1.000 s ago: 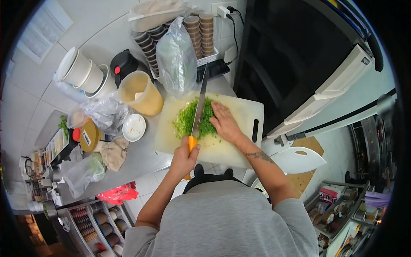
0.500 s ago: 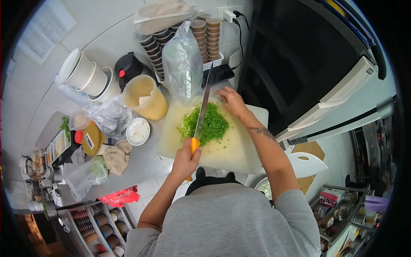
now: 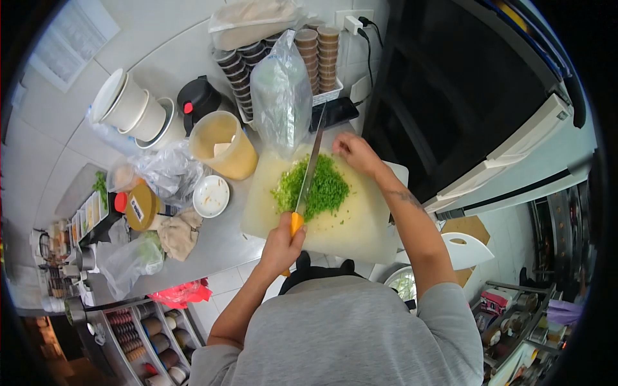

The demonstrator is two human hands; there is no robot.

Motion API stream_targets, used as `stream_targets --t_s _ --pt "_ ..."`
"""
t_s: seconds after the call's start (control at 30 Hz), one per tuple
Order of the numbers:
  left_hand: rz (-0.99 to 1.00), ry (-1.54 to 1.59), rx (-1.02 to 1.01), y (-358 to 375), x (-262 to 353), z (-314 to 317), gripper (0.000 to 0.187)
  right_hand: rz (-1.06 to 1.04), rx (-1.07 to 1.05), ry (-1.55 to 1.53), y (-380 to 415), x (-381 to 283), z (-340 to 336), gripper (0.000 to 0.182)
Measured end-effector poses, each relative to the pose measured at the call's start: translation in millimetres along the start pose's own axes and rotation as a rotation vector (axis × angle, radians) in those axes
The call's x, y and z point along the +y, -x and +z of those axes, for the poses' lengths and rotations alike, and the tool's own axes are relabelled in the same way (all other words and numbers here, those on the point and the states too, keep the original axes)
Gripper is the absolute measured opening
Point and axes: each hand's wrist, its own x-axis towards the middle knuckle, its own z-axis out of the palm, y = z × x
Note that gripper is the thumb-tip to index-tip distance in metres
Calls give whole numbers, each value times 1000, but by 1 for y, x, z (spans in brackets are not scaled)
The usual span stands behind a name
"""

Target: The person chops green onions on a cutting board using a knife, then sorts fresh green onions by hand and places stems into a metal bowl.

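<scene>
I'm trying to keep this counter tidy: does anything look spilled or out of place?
Nothing major. Some stray bits lie on the board, apart from the chopped greens. The white dish has brown specks inside, so it looks used.

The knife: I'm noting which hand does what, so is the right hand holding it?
No, the left hand grips the knife by its orange handle, and the right hand is away from it.
</scene>
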Motion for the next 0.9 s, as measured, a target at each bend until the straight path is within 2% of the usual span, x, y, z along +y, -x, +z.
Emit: stream_targets --t_s 0.03,0.13,0.23,0.33,0.43,0.53,0.63,0.8,0.9 --pt "8 -7 2 0 -1 0 33 53 -41 -120 16 -15 -3 9" --pt "16 -13 0 -1 -2 -1 34 114 -152 -159 49 -31 -3 12" --pt "22 -2 -4 -4 1 -1 34 -123 8 27 57 -21 -1 15" --pt "52 -9 0 -6 2 1 35 -137 247 226 42 -3 9 22" --pt "66 -15 -5 -5 4 3 35 -120 291 305 31 8 38 41" --pt "87 -12 18 -3 3 3 31 -64 154 476 42 -4 58 53" --pt "155 -21 62 -2 -6 4 24 -92 233 271 57 -13 68 53" --pt "159 -31 79 1 -11 0 24 -51 369 207 58 -34 101 53" --pt "33 -16 27 3 -5 -8 34 -57 417 220 50 -47 115 51"
